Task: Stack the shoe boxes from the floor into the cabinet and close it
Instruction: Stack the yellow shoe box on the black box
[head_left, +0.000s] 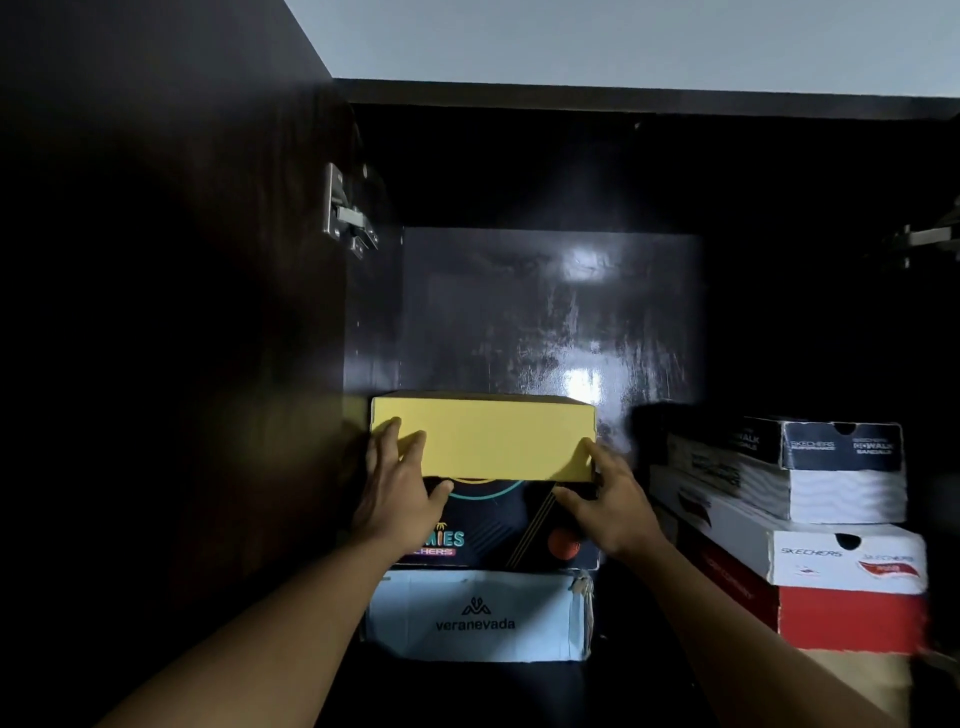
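A plain yellow shoe box (488, 441) sits on top of a dark printed shoe box (498, 525), which rests on a pale blue box marked veranevada (478, 616), all at the left inside the dark cabinet (545, 312). My left hand (397, 488) lies with straight fingers against the yellow box's lower left front. At its lower right corner my right hand (605, 501) touches the box, fingers on the front edge and thumb beneath. Both arms reach up from below.
A second stack stands at the right: a dark Skechers box (841, 452) on a white one (847, 496), then a white and red box (852, 566) and a tan one below. The open left door (156, 312) with its hinge (345, 213) flanks the stack.
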